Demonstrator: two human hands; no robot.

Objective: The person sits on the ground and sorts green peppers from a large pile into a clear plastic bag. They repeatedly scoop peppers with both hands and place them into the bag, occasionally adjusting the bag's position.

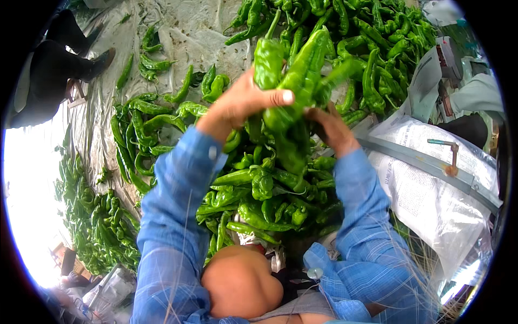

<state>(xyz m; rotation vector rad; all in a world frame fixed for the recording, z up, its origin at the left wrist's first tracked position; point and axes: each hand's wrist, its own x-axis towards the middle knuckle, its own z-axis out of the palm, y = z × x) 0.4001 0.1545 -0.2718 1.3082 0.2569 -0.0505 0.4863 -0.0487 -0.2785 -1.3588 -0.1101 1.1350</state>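
Observation:
Between my two hands I hold a bunch of long green peppers [301, 77] above a heap. My left hand [247, 99] wraps the bunch from the left, its thumb laid across the front. On the other side my right hand [331, 126] grips the lower right part of the bunch, its fingers partly hidden behind the peppers. Motion blurs the lower and right-hand peppers. Directly below lies a pile of green peppers [259, 210], reaching down to my bare knee [243, 281].
A larger pepper heap [388, 44] spreads at the upper right. Scattered peppers [141, 121] lie left on a plastic sheet [194, 32]. Another heap [97, 218] sits lower left. A printed plastic bag [429, 194] with a metal bar [421, 162] over it is on the right. Another person's legs [60, 65] show upper left.

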